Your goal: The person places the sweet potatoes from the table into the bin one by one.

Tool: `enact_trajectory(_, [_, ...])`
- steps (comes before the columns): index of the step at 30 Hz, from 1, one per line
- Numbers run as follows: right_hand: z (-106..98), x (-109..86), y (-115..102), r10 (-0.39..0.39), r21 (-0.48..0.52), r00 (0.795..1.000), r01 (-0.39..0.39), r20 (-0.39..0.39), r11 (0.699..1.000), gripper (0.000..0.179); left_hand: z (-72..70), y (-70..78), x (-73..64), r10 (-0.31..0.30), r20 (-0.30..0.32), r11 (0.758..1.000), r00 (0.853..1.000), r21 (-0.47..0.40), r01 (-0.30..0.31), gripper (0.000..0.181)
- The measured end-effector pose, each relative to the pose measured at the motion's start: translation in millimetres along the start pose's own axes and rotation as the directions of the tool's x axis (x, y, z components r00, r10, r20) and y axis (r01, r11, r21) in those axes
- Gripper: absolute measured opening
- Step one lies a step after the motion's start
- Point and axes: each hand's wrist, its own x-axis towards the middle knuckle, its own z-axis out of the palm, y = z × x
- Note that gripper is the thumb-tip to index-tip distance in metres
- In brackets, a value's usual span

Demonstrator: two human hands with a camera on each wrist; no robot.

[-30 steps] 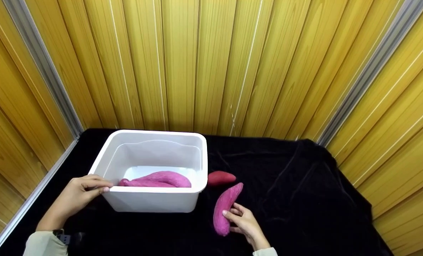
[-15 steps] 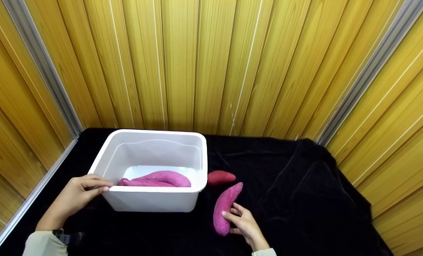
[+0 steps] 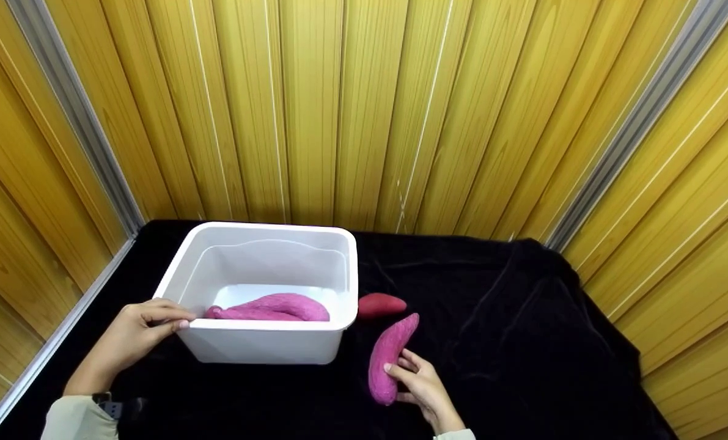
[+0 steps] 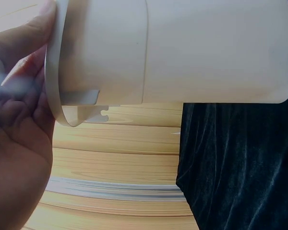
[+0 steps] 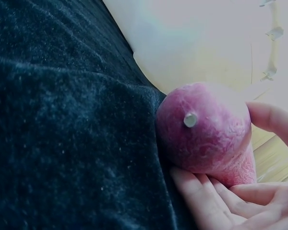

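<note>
Black cloth [image 3: 522,348]. White bin [image 3: 266,345], its eight-o'clock corner pinched by left hand [image 3: 140,330]. Curved pink piece [image 3: 387,354], gripped by right hand [image 3: 423,383], the nearer; long axis toward one o'clock, bin at its ten; contact with cloth hard to judge.

A pale beige left sleeve [image 3: 77,420] and matching right sleeve [image 3: 456,435] are showing. A dark wristband [image 3: 101,398] bearing a small grey block [image 3: 113,409] is edging the left sleeve.

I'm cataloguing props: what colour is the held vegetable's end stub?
The stub is whitish, clearest in the right wrist view.
</note>
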Motion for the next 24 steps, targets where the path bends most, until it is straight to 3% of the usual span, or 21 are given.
enact_trajectory(10, [-0.8,-0.7,-0.8,0.006,0.019,1.0,-0.006,-0.009,1.0,0.087,-1.0,1.9,0.4,-0.036,0.02,0.999,0.999,-0.005,0.036,0.024])
enact_trajectory(24, [0.2,-0.5,-4.7,0.001,0.044,1.0,-0.002,0.02,0.999,0.087,-1.3,2.3,0.9,-0.041,0.019,0.999,0.999,0.003,0.041,0.025])
